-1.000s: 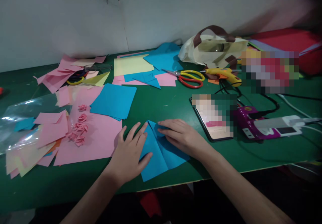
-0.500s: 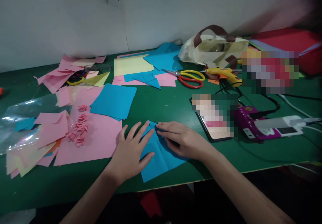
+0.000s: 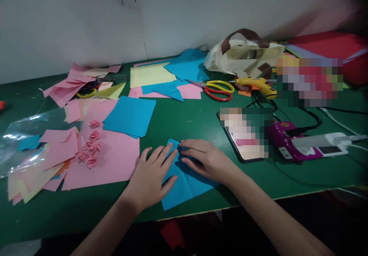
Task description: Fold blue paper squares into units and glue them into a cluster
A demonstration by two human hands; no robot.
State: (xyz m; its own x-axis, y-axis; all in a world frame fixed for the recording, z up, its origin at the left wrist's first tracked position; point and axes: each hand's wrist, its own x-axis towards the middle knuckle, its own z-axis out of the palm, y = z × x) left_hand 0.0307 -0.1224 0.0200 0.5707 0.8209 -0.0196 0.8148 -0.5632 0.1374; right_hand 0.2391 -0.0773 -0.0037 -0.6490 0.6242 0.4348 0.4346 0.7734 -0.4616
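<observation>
A creased blue paper sheet (image 3: 184, 183) lies on the green table near its front edge, with a small fold at its far corner. My left hand (image 3: 153, 175) rests palm down on the sheet's left side, fingers stretched and slightly apart. On the other side, my right hand (image 3: 208, 160) lies over the sheet with its fingertips near the folded far corner; its fingers are extended and the thumb is apart. Parts of the sheet are hidden beneath both hands. A stack of blue squares (image 3: 130, 116) sits beyond my left hand, on a pink sheet (image 3: 123, 156).
Several pink paper roses (image 3: 92, 146) stand at left beside paper scraps (image 3: 61, 146) and a clear plastic bag (image 3: 17, 133). Farther back are scissors (image 3: 218, 89), a yellow glue gun (image 3: 255, 83) and a cloth bag (image 3: 247, 56). A phone (image 3: 244, 145) and a purple power strip (image 3: 287, 143) lie right.
My left fingers have drawn closer together on the sheet. My right hand's fingertips have shifted slightly right, and the blue sheet sits a touch lower in view.
</observation>
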